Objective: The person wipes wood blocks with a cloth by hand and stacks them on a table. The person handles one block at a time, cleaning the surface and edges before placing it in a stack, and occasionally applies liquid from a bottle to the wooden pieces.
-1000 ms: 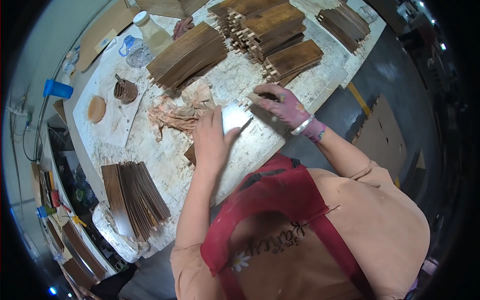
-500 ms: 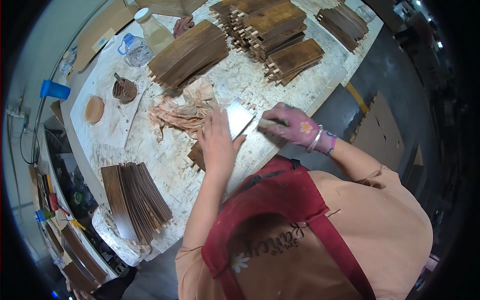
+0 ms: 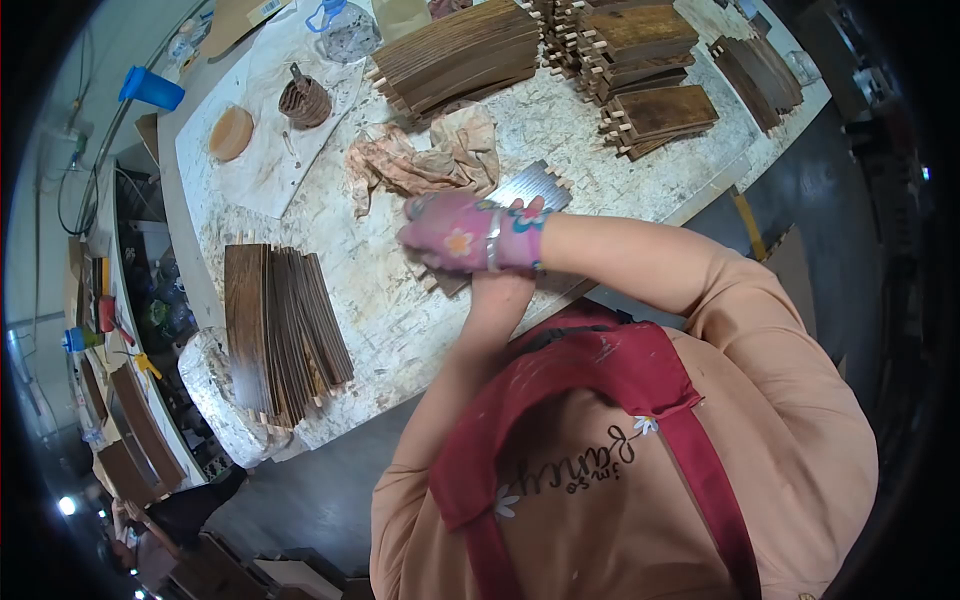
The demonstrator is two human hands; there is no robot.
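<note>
A dark wooden slat [image 3: 533, 188] with small pegs at its ends lies near the table's front edge, its upper face shining. Over its lower left end is my right hand [image 3: 446, 230], in a pink flowered glove with its fingers curled closed; what they hold is hidden. My left hand [image 3: 528, 207] is bare and rests at the slat, mostly covered by my right wrist, so its fingers barely show. Just beyond the hands lies a crumpled, stained cloth [image 3: 425, 155].
Stacked slats [image 3: 285, 335] stand at the left; a larger stack [image 3: 460, 55] and further piles [image 3: 655, 115] lie at the back. A brown-stained cup [image 3: 305, 103], a round tan pad [image 3: 231, 134] and a clear jug [image 3: 345, 35] sit at the back left. A blue cup [image 3: 152, 88] is beyond.
My right hand has swung left across my left hand, from beside the slat's right end to its lower left end. The whole view has shifted, too.
</note>
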